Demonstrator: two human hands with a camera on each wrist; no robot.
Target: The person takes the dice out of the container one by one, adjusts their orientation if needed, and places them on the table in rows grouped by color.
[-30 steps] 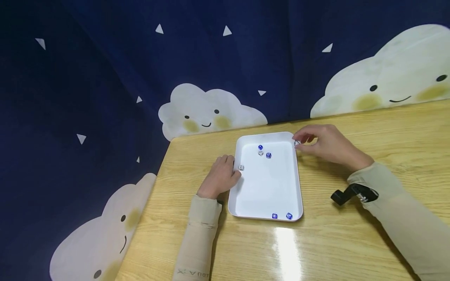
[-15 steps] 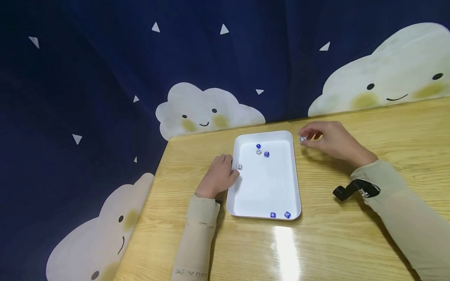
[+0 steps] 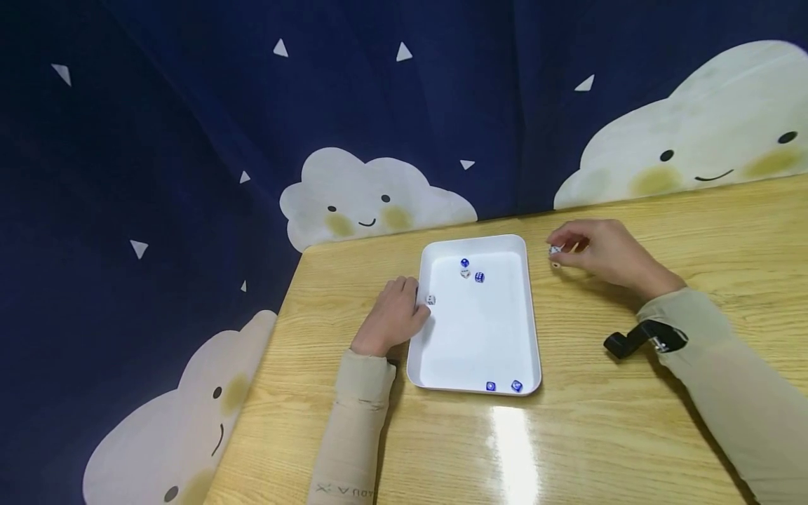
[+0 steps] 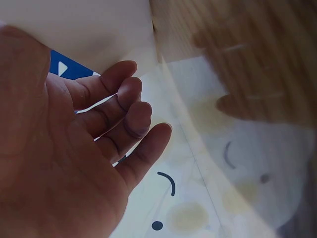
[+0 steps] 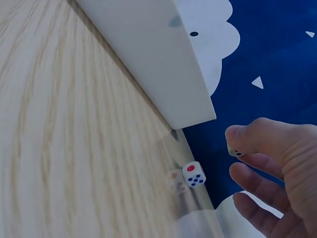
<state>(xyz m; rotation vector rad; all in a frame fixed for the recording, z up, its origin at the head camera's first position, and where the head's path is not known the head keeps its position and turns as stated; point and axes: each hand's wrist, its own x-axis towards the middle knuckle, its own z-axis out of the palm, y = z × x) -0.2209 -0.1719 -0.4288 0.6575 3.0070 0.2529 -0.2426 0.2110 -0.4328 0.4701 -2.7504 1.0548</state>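
Observation:
Thumb and index finger of my right hand [image 3: 602, 254] pinch a white die [image 3: 555, 249] just right of the tray. In the right wrist view its dotted corner [image 5: 235, 151] shows under the thumb. Below it, a second white die [image 5: 194, 173] with a red one-spot and blue five-spots sits on the table by the tray's corner. My left hand [image 3: 393, 319] holds the white tray [image 3: 535, 337] at its left wall, thumb over the rim, fingers outside. Beside that thumb lies another white die [image 3: 431, 299] in the tray.
Near the tray's far end lie a white die [image 3: 465, 273] and two blue dice, one a blue die [image 3: 480, 277]. Two more blue dice, including a blue die [image 3: 516, 386], lie along its near wall. A dark blue cloud-print curtain [image 3: 404, 105] hangs behind the wooden table [image 3: 600, 421].
My right hand has moved right, away from the tray's rim, with the white die. A second white die now shows on the table under it. The left hand stays on the tray.

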